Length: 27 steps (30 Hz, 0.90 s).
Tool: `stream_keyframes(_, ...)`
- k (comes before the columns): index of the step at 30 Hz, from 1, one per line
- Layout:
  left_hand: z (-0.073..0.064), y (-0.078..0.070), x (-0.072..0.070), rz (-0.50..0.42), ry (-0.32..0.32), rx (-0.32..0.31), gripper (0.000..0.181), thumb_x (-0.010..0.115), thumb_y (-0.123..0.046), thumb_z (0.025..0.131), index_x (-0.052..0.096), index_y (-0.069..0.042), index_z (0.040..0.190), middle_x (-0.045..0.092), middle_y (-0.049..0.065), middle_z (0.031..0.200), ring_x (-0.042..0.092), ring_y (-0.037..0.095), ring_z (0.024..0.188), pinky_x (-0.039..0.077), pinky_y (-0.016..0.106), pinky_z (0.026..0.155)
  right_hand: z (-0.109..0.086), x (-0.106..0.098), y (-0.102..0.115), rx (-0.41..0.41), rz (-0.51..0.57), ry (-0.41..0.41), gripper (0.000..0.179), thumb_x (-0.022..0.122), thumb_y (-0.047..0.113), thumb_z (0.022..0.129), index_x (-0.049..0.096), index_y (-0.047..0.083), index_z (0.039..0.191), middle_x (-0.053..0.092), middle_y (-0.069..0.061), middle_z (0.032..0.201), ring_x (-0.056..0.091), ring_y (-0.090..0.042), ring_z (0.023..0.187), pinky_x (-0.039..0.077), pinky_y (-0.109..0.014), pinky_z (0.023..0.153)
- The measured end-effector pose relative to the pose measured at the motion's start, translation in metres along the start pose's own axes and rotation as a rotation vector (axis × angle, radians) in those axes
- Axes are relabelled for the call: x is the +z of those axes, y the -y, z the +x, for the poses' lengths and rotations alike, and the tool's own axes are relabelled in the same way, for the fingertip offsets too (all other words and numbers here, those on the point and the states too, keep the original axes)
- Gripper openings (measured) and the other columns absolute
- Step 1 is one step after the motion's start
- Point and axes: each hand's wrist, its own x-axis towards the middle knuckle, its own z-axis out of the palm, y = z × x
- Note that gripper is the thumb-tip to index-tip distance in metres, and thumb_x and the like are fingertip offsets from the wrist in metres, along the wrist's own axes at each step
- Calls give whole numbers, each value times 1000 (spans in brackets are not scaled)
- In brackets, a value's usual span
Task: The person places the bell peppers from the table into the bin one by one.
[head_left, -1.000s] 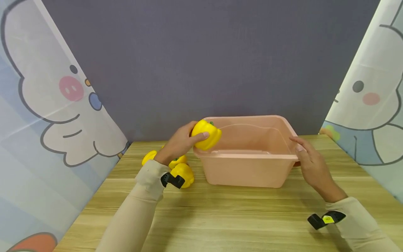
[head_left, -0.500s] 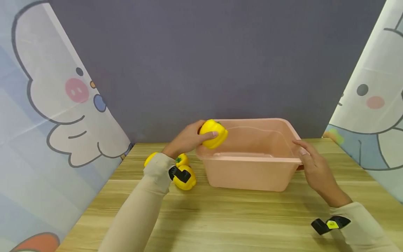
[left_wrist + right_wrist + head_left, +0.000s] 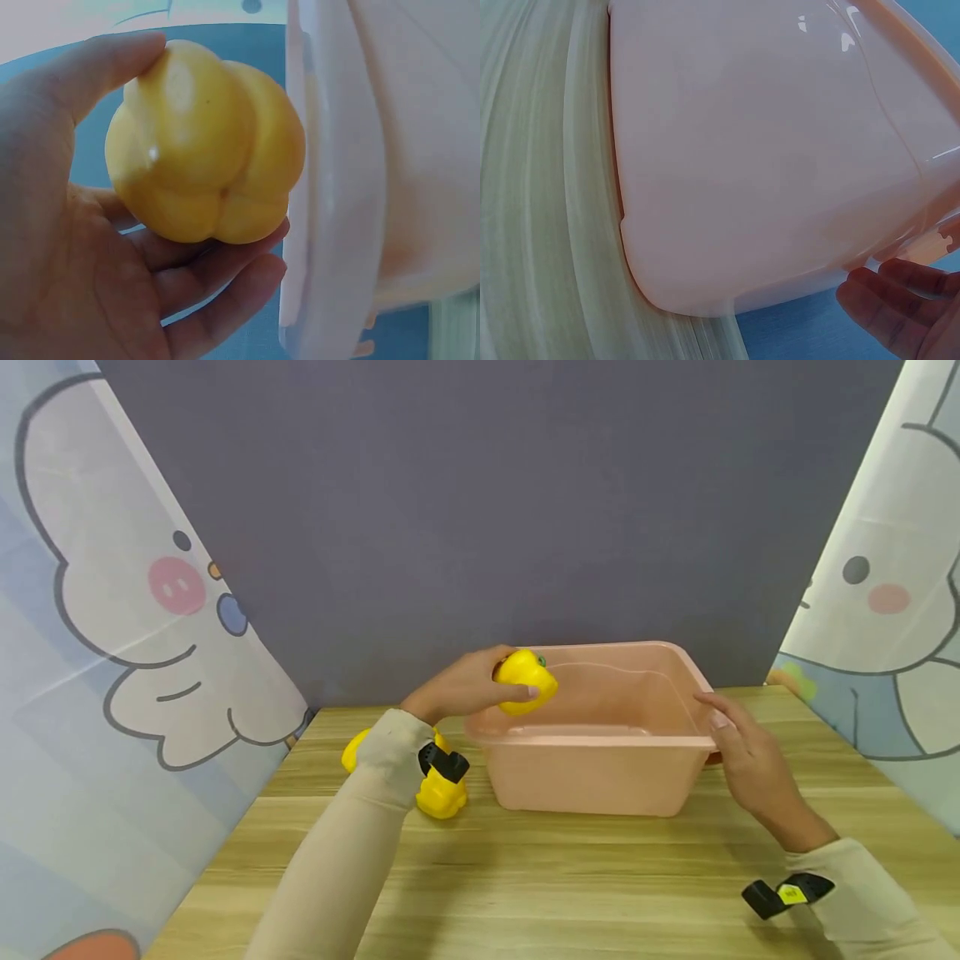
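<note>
Pepper [image 3: 525, 677] in grip: in the head view, a person's left hand [image 3: 468, 683] wraps partway around the yellow body, green stem at its upper right, by the left end of a pink tub [image 3: 588, 777] on a wood-grain table [image 3: 562, 893]. The right hand [image 3: 753, 764] holds the tub's right rim between thumb and fingers. More yellow peppers [image 3: 442, 795] lie left of the tub, partly hidden behind the left sleeve [image 3: 337, 860]. In the left wrist view, the pepper's lobed base faces the camera — thumb along one side, fingers curved beneath — with the tub's rim just beside it. In the right wrist view, bent fingers [image 3: 892, 300] reach the tub near its rim; how firmly they hold cannot be told.
</note>
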Motion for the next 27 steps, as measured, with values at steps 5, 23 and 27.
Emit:
stream_keyframes(5,1,-1,-2,70,38,0,64,70,-53,87,52,-20,139,63,-5,111,61,17,95,50,35,85,1,5,0,-3,3,5,40,36,16,109,50,4,144,52,-26,138,56,6,81,52,-16,60)
stream_keyframes(23,19,-23,12,289,158,155,60,69,-51,89,51,-20,136,58,-7,109,57,12,91,48,29,80,-3,0,1,14,9,9,40,34,17,110,49,4,145,51,-28,137,57,5,82,53,-17,62)
stream_keyframes(27,24,-29,11,327,156,166,63,68,-53,89,51,-19,139,59,-7,109,56,12,91,48,28,80,-3,1,0,5,17,0,40,34,16,109,49,4,145,52,-27,135,58,4,80,51,-15,61)
